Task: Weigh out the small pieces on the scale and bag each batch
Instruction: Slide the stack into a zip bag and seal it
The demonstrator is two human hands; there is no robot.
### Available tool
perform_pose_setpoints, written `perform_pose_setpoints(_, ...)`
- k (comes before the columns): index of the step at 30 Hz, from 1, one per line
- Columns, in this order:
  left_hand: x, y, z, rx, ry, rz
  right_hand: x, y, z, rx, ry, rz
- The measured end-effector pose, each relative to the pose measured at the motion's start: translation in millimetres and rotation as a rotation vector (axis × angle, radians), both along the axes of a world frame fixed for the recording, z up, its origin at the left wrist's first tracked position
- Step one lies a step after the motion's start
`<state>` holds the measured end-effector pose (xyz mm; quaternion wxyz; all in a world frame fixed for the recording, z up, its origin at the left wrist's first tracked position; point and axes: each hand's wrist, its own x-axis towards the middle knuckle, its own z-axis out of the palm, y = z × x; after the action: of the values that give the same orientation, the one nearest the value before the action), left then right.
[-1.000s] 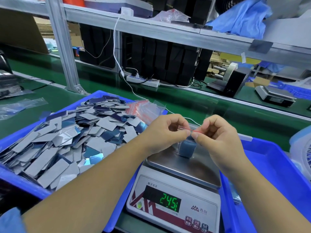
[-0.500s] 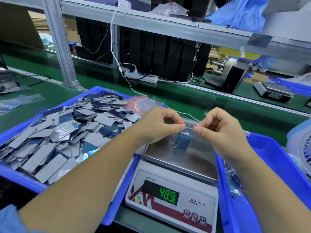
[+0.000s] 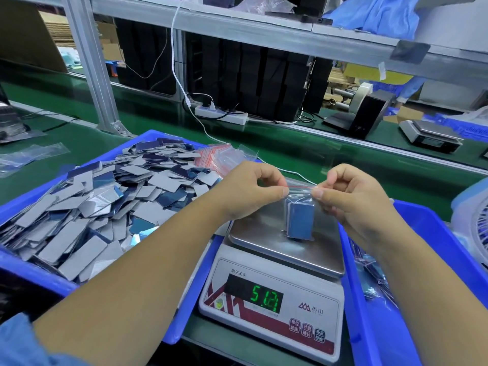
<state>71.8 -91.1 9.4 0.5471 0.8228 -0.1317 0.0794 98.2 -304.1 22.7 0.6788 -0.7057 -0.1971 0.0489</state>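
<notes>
Both grips pinch the red-lined top edge of a small clear zip bag (image 3: 299,196): the left hand (image 3: 248,191) at its left end, the right hand (image 3: 351,196) at its right. A stack of blue pieces (image 3: 301,220) sits inside, the bag's bottom resting on the scale (image 3: 280,262), whose green display is lit. A blue tray (image 3: 31,270) of loose grey and blue pieces lies left on the green counter (image 3: 343,167).

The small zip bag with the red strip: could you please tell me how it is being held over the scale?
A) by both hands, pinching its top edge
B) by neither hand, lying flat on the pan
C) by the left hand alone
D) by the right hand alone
A: the left hand and right hand each pinch one end of the zip bag at its red-striped top, its bottom over the scale pan.
</notes>
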Motion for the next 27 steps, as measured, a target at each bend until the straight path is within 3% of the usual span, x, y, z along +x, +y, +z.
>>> perform_pose_setpoints(3, 4, -2, -6, 0.198, -0.067, 0.064, 3, 3, -12, -0.352, -0.135, -0.201)
perform_pose_setpoints(6, 8, -2, -9, 0.251, -0.098, 0.126, 3, 6, -16, -0.506, -0.240, -0.278)
perform_pose_setpoints(15, 13, 1, -12, -0.029, -0.094, 0.286, -4, 7, -9, -0.626, -0.337, -0.260)
perform_pose_setpoints(27, 14, 1, -16, -0.020, -0.080, 0.278, -4, 9, -14, -0.763, -0.361, -0.183)
